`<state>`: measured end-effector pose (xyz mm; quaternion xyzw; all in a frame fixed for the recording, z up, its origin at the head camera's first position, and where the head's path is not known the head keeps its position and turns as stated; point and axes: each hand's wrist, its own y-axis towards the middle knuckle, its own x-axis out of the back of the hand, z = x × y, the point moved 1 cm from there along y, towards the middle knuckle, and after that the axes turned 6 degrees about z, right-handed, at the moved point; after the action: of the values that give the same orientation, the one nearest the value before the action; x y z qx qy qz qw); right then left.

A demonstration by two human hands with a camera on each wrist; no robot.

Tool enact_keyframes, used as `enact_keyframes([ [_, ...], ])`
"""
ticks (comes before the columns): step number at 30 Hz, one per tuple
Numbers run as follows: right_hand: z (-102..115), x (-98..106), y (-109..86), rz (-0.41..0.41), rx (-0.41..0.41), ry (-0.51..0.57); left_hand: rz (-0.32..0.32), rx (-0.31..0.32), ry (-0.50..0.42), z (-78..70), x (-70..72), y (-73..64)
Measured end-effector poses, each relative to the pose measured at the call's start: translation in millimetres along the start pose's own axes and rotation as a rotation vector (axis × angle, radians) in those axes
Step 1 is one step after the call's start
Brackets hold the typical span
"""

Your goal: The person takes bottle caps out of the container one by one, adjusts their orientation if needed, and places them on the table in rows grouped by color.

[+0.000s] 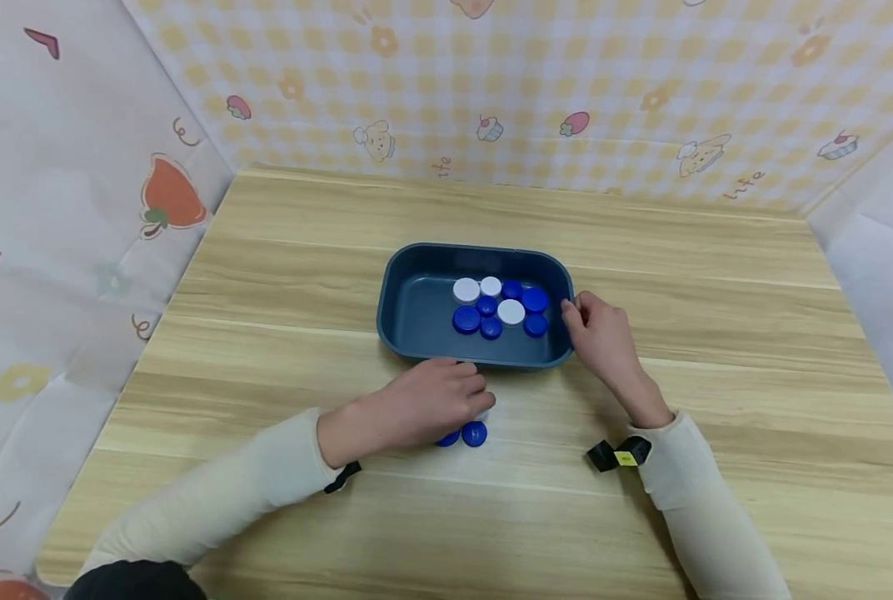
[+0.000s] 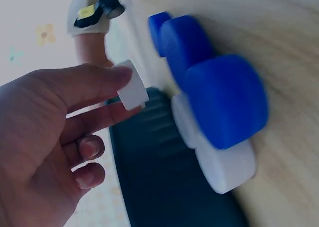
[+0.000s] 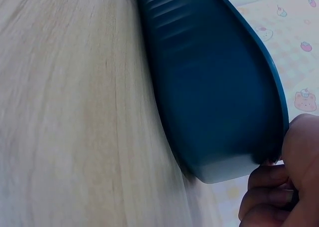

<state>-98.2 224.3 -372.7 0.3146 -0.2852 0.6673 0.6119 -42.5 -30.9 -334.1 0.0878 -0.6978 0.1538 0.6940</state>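
My left hand [image 1: 427,404] is just in front of the dark blue tray [image 1: 420,321], over a small group of caps. In the left wrist view, its thumb and forefinger pinch a white bottle cap [image 2: 132,90]. Beside that hand, blue caps [image 2: 229,102] and white caps [image 2: 229,164] lie on the table; the head view shows a blue cap [image 1: 474,433] there, others partly hidden by the hand. With curled fingers, my right hand [image 1: 604,337] grips the tray's right end at the rim. Inside the tray lie several blue caps [image 1: 466,320] and white caps [image 1: 511,312], mostly toward its right half.
The wood-grain table [image 1: 716,333] extends around the tray on all sides. Behind it hangs a yellow checked cloth [image 1: 536,75], with a white printed sheet [image 1: 64,208] at the left. A black wrist device [image 1: 619,455] sits by the right sleeve.
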Motion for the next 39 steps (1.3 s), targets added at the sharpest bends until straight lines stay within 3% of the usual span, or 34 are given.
enact_keyframes([
  [5,-0.6,-0.3,0.5,0.006,-0.006,0.001,0.043,0.015,0.040,-2.2,-6.0,2.7],
  [11,-1.3,-1.1,1.0,0.010,-0.011,0.004,0.028,0.028,0.109,-2.6,-13.8,5.0],
  [18,-1.7,-1.6,0.9,-0.002,0.002,0.004,0.050,0.050,0.127,-1.2,-18.2,6.5],
  [24,-0.9,-1.1,0.5,-0.003,0.000,0.006,0.066,0.056,0.104,0.2,-17.4,6.0],
  [28,0.2,-1.4,1.7,0.002,0.002,0.003,0.060,0.063,-0.008,4.9,-3.3,-4.5],
  [31,0.5,-1.2,1.3,0.009,0.000,0.005,-0.011,0.086,-0.120,11.6,13.8,-18.4],
  [34,0.8,-0.2,-0.3,0.009,-0.001,-0.001,-0.165,0.145,-0.217,23.6,25.9,-32.6],
  [39,-1.3,-0.3,-2.1,0.005,0.009,-0.030,-0.428,0.361,-0.326,52.5,26.8,-51.6],
])
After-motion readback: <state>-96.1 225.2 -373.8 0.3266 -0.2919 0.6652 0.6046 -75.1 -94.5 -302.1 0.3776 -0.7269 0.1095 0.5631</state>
